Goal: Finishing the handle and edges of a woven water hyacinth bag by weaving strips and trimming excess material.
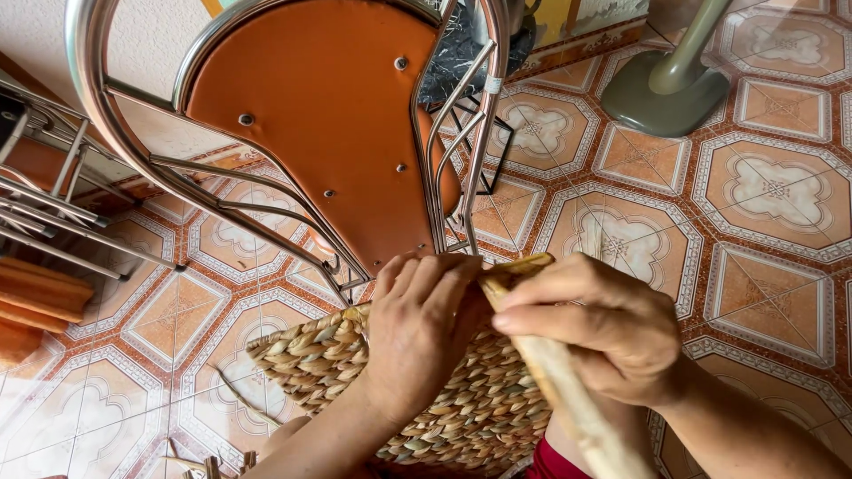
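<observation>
A round woven mat of dried straw-coloured fibre [311,359] lies across my lap at the bottom centre. My left hand [417,333] presses down on its upper edge, fingers curled over the weave. My right hand [603,324] pinches a long pale strand of dried fibre [568,390] that runs from the mat's rim down toward the lower right. Both hands meet at the mat's top edge, where the strand bends over.
A metal-framed chair with an orange seat [328,115] stands tipped just beyond the mat. The grey-green base of a fan [666,89] sits at the top right. Patterned orange and white floor tiles [772,186] lie around. A metal rack [44,195] is at the left.
</observation>
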